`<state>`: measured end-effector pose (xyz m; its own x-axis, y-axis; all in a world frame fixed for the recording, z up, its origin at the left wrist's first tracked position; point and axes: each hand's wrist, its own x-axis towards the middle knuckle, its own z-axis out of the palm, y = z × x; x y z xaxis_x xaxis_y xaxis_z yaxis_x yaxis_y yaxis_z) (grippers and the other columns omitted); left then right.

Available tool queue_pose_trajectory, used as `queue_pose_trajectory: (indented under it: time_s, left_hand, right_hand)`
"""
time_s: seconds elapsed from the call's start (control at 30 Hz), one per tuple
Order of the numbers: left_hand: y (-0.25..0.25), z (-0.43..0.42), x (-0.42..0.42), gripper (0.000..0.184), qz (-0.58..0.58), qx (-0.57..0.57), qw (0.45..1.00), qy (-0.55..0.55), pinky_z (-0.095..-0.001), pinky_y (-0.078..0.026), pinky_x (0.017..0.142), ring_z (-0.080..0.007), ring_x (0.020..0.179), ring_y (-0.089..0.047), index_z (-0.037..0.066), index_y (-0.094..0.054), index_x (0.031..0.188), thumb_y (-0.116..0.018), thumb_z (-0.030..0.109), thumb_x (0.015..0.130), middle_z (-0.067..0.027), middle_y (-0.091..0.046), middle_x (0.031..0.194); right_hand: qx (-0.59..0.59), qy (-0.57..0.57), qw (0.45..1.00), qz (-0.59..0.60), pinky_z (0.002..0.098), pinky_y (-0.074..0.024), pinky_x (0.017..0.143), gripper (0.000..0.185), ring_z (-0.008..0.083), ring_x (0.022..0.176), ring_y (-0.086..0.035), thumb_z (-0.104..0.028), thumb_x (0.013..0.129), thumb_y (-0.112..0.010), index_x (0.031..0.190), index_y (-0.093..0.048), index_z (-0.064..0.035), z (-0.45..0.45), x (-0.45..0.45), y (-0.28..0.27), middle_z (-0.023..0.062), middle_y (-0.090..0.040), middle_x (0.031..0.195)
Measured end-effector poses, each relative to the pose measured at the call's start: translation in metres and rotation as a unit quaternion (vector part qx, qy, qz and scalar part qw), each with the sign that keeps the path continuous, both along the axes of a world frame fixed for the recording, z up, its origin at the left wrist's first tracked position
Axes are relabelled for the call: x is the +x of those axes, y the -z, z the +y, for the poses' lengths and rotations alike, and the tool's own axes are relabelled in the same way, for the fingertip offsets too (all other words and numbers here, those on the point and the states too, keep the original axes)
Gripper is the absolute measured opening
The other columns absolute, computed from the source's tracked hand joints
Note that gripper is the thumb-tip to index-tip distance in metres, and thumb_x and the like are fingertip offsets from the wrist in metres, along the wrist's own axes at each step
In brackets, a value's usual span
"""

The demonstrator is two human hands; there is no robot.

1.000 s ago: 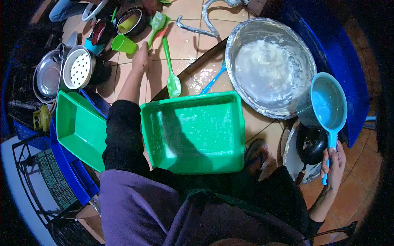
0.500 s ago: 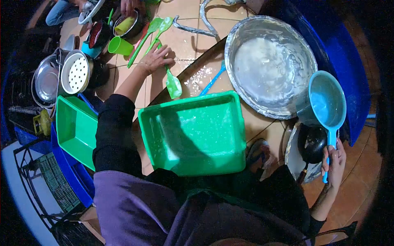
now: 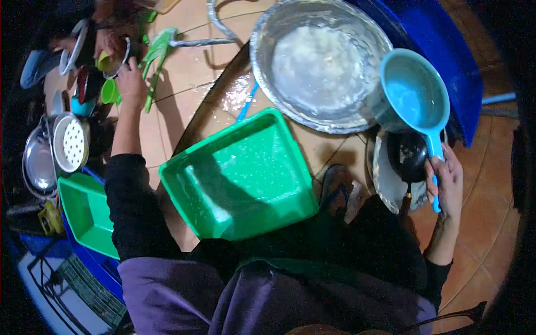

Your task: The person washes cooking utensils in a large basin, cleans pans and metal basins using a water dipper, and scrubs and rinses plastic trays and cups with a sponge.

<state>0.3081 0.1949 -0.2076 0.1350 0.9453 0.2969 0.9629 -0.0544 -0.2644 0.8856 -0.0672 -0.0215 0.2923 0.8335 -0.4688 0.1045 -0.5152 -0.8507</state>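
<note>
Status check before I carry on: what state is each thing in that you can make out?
Right hand: closed on a handle.
Blue dipper: held, mouth facing the camera.
Left hand: beside green utensils; grip unclear.
Green utensils: bunched together.
Large green tub: open, wet inside.
Second green tub: open, partly hidden.
Metal basin: open, smeared white inside.
Floor: wet in patches.

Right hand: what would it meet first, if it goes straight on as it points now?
Beyond its light-blue dipper, the right hand would likely meet the big blue object; depth is unclear.
</note>
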Motion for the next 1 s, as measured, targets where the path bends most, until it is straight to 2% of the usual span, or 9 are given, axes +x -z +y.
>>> queue_pose_trajectory:
  time_s: [0.07,0.23,0.33,0.53,0.6,0.7,0.73,0.83,1.0]
  left_hand:
    - [-0.011,0.003,0.025,0.037,0.001,0.043,0.999,0.025,-0.0411,-0.044,0.070,-0.0325,0.084,-0.053,0.006,-0.044,0.112,-0.057,0.009,0.077,-0.0152,-0.052,0.093]
    - [-0.044,-0.034,0.152,0.023,-0.199,0.166,0.907,0.332,-0.0372,-0.044,0.071,-0.0293,0.082,-0.053,0.006,-0.055,0.098,-0.058,0.007,0.075,-0.0131,-0.056,0.089]
    - [-0.039,-0.068,0.228,0.029,-0.300,0.122,0.836,0.442,-0.0390,-0.042,0.072,-0.0282,0.083,-0.053,0.010,-0.057,0.093,-0.064,0.006,0.066,-0.0104,-0.055,0.090]
    - [0.014,-0.067,0.340,0.033,-0.323,-0.365,0.805,0.338,-0.0423,-0.042,0.077,-0.0377,0.087,-0.052,0.005,-0.043,0.108,-0.053,0.019,0.080,-0.0212,-0.053,0.098]
    - [0.041,-0.053,0.357,0.026,-0.237,-0.388,0.834,0.314,-0.0415,-0.044,0.073,-0.0353,0.083,-0.055,0.004,-0.053,0.096,-0.053,0.024,0.078,-0.0192,-0.057,0.090]
    - [0.076,-0.015,0.370,0.021,-0.072,-0.468,0.767,0.434,-0.0408,-0.047,0.070,-0.0353,0.081,-0.058,0.004,-0.062,0.080,-0.053,0.020,0.071,-0.0192,-0.062,0.085]
    - [0.074,-0.018,0.370,0.020,-0.058,-0.425,0.799,0.422,-0.0395,-0.049,0.066,-0.0345,0.074,-0.060,0.005,-0.065,0.070,-0.052,0.020,0.069,-0.0198,-0.062,0.079]
    - [0.104,0.020,0.361,0.032,0.031,-0.443,0.825,0.349,-0.0375,-0.048,0.068,-0.0307,0.074,-0.060,0.012,-0.067,0.074,-0.053,0.041,0.074,-0.0123,-0.064,0.081]
    - [0.042,0.040,0.329,0.042,-0.054,-0.426,0.875,0.223,-0.0366,-0.048,0.070,-0.0318,0.079,-0.061,0.004,-0.065,0.082,-0.061,0.044,0.071,-0.0166,-0.063,0.086]
  right_hand:
    - [-0.008,-0.003,1.000,0.002,0.0175,-0.0301,0.027,0.023,0.0039,0.033,-0.036,-0.010,0.086,-0.045,0.106,-0.043,0.0019,0.002,-0.002,-0.002,0.0025,-0.047,0.061]
    - [-0.013,-0.014,1.000,-0.002,0.0177,-0.0303,0.028,0.021,0.0040,0.034,-0.036,-0.010,0.085,-0.046,0.102,-0.044,0.0019,0.002,-0.004,-0.004,0.0023,-0.047,0.061]
    - [-0.030,-0.062,0.997,-0.024,0.0179,-0.0301,0.032,0.018,0.0037,0.037,-0.037,-0.010,0.085,-0.047,0.099,-0.044,0.0003,0.004,-0.011,-0.008,0.0016,-0.047,0.062]
    - [0.023,-0.188,0.966,-0.176,0.0245,-0.0362,0.042,0.018,0.0094,0.047,-0.046,-0.013,0.083,-0.050,0.093,-0.047,0.0011,0.016,-0.007,0.013,0.0041,-0.050,0.065]
    - [0.006,-0.263,0.919,-0.293,0.0333,-0.0412,0.055,0.020,0.0201,0.059,-0.055,-0.013,0.080,-0.054,0.089,-0.048,0.0032,0.029,-0.013,0.005,0.0135,-0.052,0.065]
    - [0.102,-0.287,0.893,-0.330,0.0385,-0.0426,0.059,0.021,0.0304,0.065,-0.058,-0.013,0.078,-0.053,0.090,-0.047,0.0041,0.048,-0.018,0.019,0.0208,-0.053,0.067]
    - [0.102,-0.283,0.895,-0.330,0.0385,-0.0426,0.059,0.021,0.0304,0.065,-0.058,-0.013,0.078,-0.053,0.090,-0.047,0.0041,0.056,-0.020,0.023,0.0208,-0.053,0.067]
    - [0.131,-0.314,0.867,-0.363,0.0443,-0.0428,0.065,0.023,0.0397,0.072,-0.057,-0.013,0.076,-0.053,0.088,-0.047,0.0058,0.082,-0.025,0.034,0.0261,-0.056,0.075]
    - [0.191,-0.333,0.822,-0.420,0.0463,-0.0464,0.066,0.023,0.0415,0.074,-0.057,-0.011,0.075,-0.052,0.085,-0.047,0.0090,0.125,-0.041,0.049,0.0302,-0.056,0.076]
